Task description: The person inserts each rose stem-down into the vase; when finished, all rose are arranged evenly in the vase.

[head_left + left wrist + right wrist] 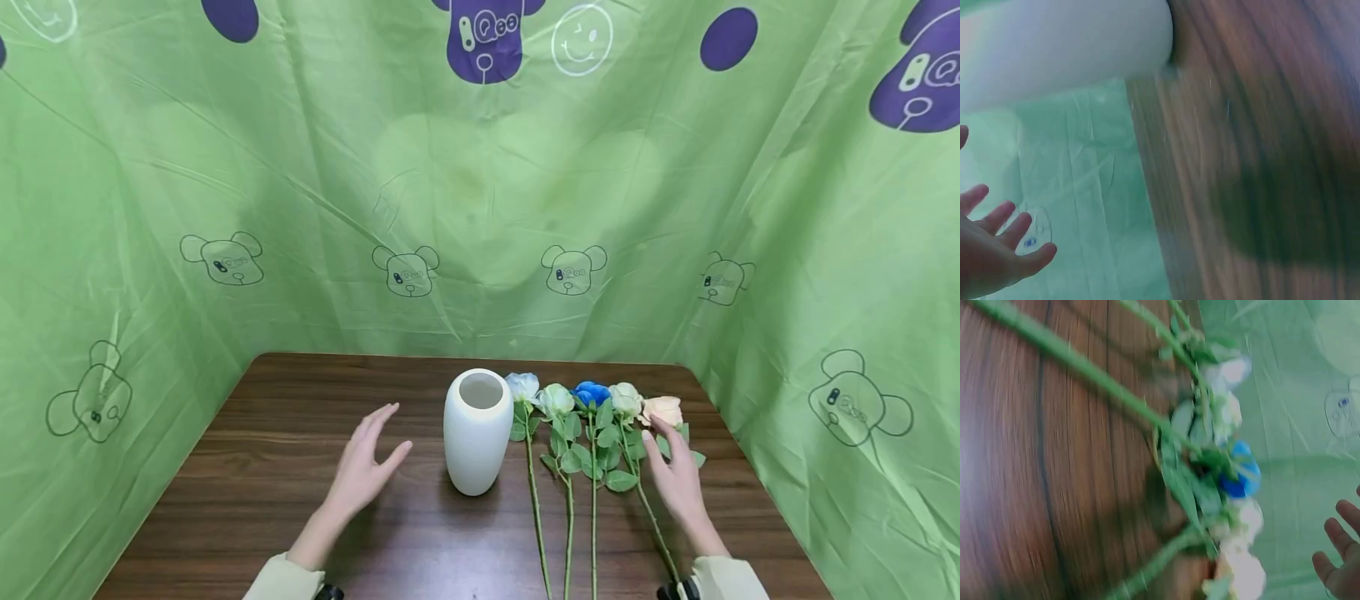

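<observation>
Five flowers lie in a row on a dark wood-grain surface (pixel 300 425), their heads spread from about half past one to three o'clock of an upright white vase (pixel 478 450). Nearest the vase is a pale blue flower (pixel 522 387), followed by a pale green flower (pixel 555 401), a deep blue flower (pixel 591 393), a cream flower (pixel 626 400) and, outermost, a peach flower (pixel 663 409). Green leaves (pixel 621 481) crowd below the heads, and long stems (pixel 594 525) run toward six o'clock, one slanting toward five. A person's left hand (pixel 362 468) is spread between eight and nine o'clock of the vase and apart from it, thumb well away from the fingers. The right hand (pixel 678 479) is spread too, between three and four o'clock, its fingertips at the peach flower's lower edge and its thumb near the cream flower; whether it touches either cannot be told. Pale sleeves (pixel 285 579) cover both forearms. At twelve o'clock, beyond the surface, hangs a green curtain (pixel 480 192) printed with bear outlines and purple shapes. Both wrist views are blurred.
</observation>
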Tool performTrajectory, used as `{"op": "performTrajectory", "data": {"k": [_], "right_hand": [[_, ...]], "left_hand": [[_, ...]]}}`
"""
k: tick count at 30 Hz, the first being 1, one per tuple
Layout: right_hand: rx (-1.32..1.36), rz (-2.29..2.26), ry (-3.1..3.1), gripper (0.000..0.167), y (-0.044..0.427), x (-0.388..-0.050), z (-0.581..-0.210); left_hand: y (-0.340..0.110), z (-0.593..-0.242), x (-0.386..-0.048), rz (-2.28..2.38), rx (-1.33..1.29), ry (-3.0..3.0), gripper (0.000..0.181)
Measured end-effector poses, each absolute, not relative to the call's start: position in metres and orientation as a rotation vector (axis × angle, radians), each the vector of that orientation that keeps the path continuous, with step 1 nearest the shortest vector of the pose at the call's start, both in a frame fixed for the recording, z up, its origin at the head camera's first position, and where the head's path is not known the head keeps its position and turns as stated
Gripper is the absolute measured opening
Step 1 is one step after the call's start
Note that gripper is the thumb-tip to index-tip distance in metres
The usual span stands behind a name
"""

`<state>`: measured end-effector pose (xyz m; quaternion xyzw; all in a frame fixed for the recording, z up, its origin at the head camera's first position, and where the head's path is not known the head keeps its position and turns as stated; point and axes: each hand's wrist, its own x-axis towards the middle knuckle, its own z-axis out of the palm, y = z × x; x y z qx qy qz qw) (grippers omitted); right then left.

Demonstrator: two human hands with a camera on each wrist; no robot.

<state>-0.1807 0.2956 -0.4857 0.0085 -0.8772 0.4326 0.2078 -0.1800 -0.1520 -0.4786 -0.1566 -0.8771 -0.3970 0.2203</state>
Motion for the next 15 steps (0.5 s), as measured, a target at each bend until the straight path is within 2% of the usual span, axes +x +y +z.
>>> {"op": "performTrajectory", "data": {"k": [4,9,12,15], "right_hand": [[-0.021,1.380,-2.372,0.041,0.284,-0.192,-0.508],[0.019,1.467,-2.320,0.036,0.286,-0.224,-0.571],[0.014,1.583,-2.316,0.034,0.273,-0.227,-0.576],[-0.003,1.714,-2.358,0.035,0.248,-0.216,-0.551]], "left_hand": [[-0.134,-0.482,-0.176,-1.325,-0.395,-2.472,0.061],[-0.114,-0.485,-0.174,-1.498,-0.325,-2.517,0.069],[-0.106,-0.483,-0.176,-1.609,-0.292,-2.490,0.074],[-0.099,-0.479,-0.178,-1.708,-0.286,-2.473,0.078]]}}
